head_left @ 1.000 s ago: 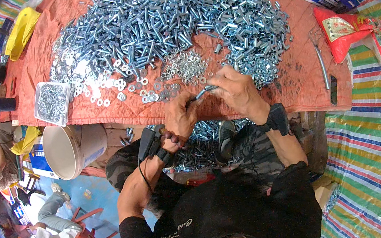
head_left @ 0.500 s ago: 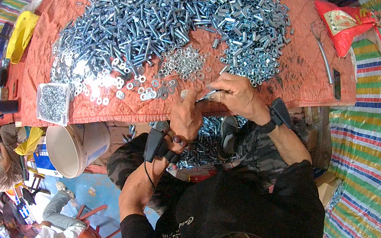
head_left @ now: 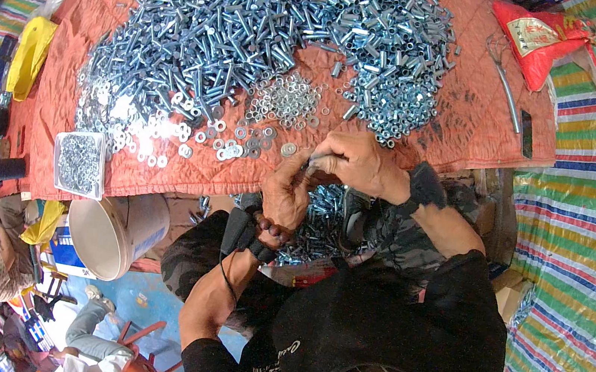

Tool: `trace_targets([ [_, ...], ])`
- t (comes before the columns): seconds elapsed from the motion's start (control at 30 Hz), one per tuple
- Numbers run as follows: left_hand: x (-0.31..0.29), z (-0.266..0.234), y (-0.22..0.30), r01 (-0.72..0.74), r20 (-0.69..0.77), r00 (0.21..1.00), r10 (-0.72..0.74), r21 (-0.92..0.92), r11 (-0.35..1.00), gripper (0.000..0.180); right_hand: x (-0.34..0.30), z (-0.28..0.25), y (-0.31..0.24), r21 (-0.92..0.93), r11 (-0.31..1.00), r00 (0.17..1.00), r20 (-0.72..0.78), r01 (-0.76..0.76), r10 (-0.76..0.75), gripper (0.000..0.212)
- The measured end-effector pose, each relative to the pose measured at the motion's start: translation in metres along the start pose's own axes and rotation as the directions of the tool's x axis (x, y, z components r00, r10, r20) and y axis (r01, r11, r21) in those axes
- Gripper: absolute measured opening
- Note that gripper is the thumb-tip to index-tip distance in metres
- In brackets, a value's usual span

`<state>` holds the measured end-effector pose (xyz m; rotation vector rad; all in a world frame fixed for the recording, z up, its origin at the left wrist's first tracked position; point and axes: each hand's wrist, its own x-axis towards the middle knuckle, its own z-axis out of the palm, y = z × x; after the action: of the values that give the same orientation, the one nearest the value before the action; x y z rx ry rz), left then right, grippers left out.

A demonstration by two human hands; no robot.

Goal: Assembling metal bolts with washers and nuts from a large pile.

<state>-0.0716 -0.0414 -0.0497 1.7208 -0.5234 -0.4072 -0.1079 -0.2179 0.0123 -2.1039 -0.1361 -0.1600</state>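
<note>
My left hand [head_left: 285, 198] and my right hand [head_left: 358, 161] meet just in front of the table's near edge. Their fingertips pinch together around a slim metal piece [head_left: 308, 163], mostly covered by the fingers, so its exact kind cannot be made out. Just beyond my left fingers lies a small stack of flat washers [head_left: 288, 149]. Ahead of the hands are a heap of small rings [head_left: 288, 100] and a heap of nuts [head_left: 393, 104]. A big mound of bolts [head_left: 204, 42] spreads behind them, with metal sleeves [head_left: 380, 16] to the right. Loose flat washers [head_left: 240, 141] lie to the left.
A clear plastic box [head_left: 79, 163] of small metal parts sits at the table's left corner, above a white bucket [head_left: 104, 232]. More metal pieces [head_left: 323, 227] lie below the hands. A red bag [head_left: 532, 40] and a metal-handled tool [head_left: 508, 89] are at right. Other people are at far left.
My right hand has moved slightly down and left, its fingertips closing in against the left ones. The shiny piece between them now shows less.
</note>
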Motion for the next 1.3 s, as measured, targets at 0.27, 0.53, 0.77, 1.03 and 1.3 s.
trace_targets([
  [0.27,0.011,-0.012,0.005,0.146,-0.012,0.989,-0.15,-0.145,0.979,0.018,0.025,-0.01,0.053,-0.345,0.927,0.97,-0.233,-0.149,0.07,0.011],
  [0.53,0.028,-0.032,0.019,0.134,-0.127,0.967,-0.219,-0.477,0.868,0.021,0.029,-0.003,0.068,-0.359,0.917,0.985,-0.087,-0.172,0.151,0.012],
  [0.77,0.028,-0.036,0.023,0.124,-0.145,0.969,-0.2,-0.417,0.901,0.02,0.035,0.005,0.068,-0.38,0.902,0.979,-0.052,-0.203,0.199,0.011],
  [1.03,0.025,-0.031,0.023,0.023,-0.185,0.979,-0.082,-0.298,0.954,0.015,0.029,0.011,0.056,-0.517,0.856,0.996,-0.086,-0.015,-0.034,0.019],
  [1.3,0.024,-0.027,0.017,-0.013,-0.141,0.989,0.039,0.182,0.983,0.013,0.034,-0.011,0.04,0.663,0.589,0.874,0.229,-0.463,0.428,0.013],
])
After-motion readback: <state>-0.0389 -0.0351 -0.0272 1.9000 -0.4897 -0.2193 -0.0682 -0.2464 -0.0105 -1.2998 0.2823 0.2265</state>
